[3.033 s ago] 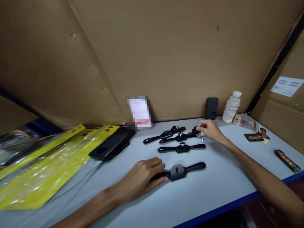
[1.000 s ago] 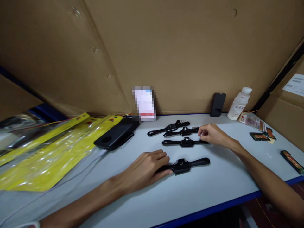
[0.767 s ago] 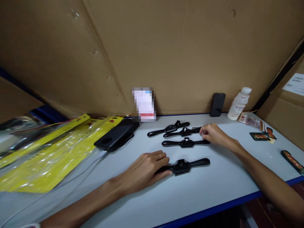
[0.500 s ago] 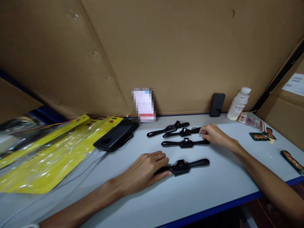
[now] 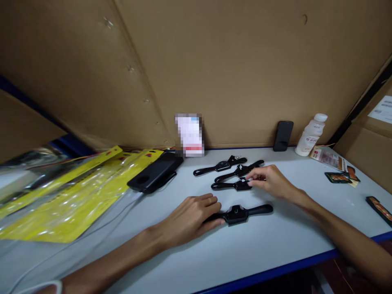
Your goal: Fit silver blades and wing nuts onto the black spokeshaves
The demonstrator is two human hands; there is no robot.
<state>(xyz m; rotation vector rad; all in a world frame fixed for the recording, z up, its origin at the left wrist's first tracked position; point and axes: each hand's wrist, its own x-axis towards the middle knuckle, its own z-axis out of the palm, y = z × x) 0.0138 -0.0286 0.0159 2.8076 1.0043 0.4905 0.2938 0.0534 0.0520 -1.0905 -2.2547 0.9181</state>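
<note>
My left hand (image 5: 196, 214) is closed around the left handle of the nearest black spokeshave (image 5: 237, 214), which lies across the front of the white table. My right hand (image 5: 269, 181) is farther back, its thumb and fingers pinched at the body of another black spokeshave (image 5: 225, 185). The hand covers that tool's right handle, and whatever is between the fingertips is too small to make out. Behind it lie a spokeshave with a silver screw (image 5: 240, 168) and, farthest back, one more spokeshave (image 5: 222, 165) with a silver screw on or beside it.
Left are yellow-edged clear plastic packs (image 5: 92, 196) and a black device (image 5: 156, 173) with a white cable. A blurred upright screen (image 5: 190, 134), a dark phone (image 5: 283, 136) and a white bottle (image 5: 311, 134) stand by the cardboard wall (image 5: 229, 73). Small printed packets (image 5: 337, 177) lie right.
My right hand has moved left from the spokeshaves' right handle ends to the body of the third one back-to-front. The right end of the spokeshave behind has swung backward. My left hand keeps its grip.
</note>
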